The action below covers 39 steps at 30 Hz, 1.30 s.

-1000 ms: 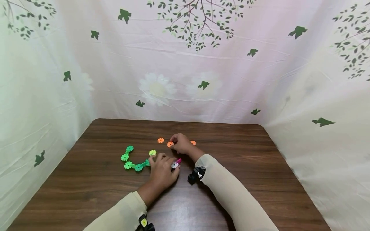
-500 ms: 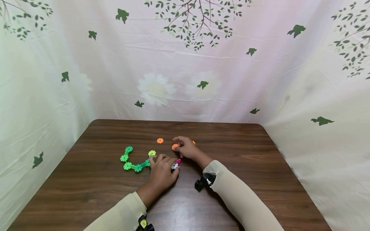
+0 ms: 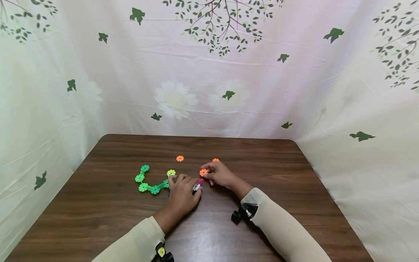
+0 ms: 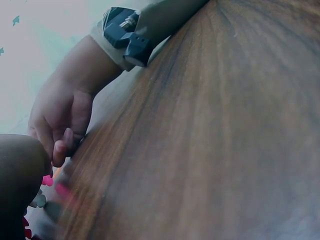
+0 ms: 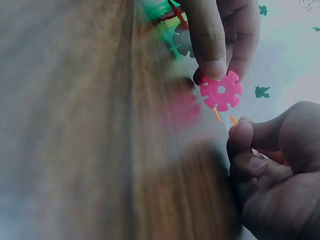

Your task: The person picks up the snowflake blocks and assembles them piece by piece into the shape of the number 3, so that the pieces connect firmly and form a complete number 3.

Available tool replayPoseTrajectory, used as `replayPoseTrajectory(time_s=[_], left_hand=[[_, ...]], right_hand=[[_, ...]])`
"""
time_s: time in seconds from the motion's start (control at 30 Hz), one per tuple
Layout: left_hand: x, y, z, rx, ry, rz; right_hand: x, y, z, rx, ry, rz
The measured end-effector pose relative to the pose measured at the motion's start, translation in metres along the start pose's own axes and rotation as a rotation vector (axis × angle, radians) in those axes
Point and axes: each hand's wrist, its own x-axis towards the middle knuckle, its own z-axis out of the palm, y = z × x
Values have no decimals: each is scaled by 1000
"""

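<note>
My left hand (image 3: 183,194) lies over a chain of interlocking notched plastic discs, its thumb and fingers pinching it near the pink disc (image 5: 211,94). Beside the pink disc is a grey-white disc (image 3: 196,187). The green part of the chain (image 3: 155,189) curves out to the left, and a yellow disc (image 3: 171,173) shows just above the left fingertips. Part of the chain is hidden under that hand. My right hand (image 3: 223,176) pinches an orange disc (image 3: 203,172) between thumb and fingers, close above the pink disc.
Two loose orange discs lie farther back on the brown wooden table (image 3: 278,174): one left disc (image 3: 180,158) and one right disc (image 3: 215,160) partly behind the right hand. A patterned white cloth (image 3: 209,109) hangs around the table's back and sides.
My right hand has drawn the orange disc to the right and nearer to me, toward the pink disc. The left hand has kept its place on the chain.
</note>
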Motion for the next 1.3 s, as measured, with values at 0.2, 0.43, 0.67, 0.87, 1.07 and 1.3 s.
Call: replayPoseTrajectory(time_s=[0.2,0.43,0.67,0.87,1.07,1.3], left_hand=[[-1,-1,1,-9,0,6],[-1,-1,1,-8,-2,-2],[-1,0,0,-11,-21,-7],[-1,0,-1,-23,-24,-4],[0,-1,0,-39,-11,4],[1,0,-3,-82,-32,-10]], right_hand=[[-9,3,0,60,-7,24],[-13,5,1,140,-9,17],[-15,4,2,222,-10,46],[-15,5,1,226,-8,63],[-15,6,0,187,-2,57],[-16,8,-3,167,-13,31]])
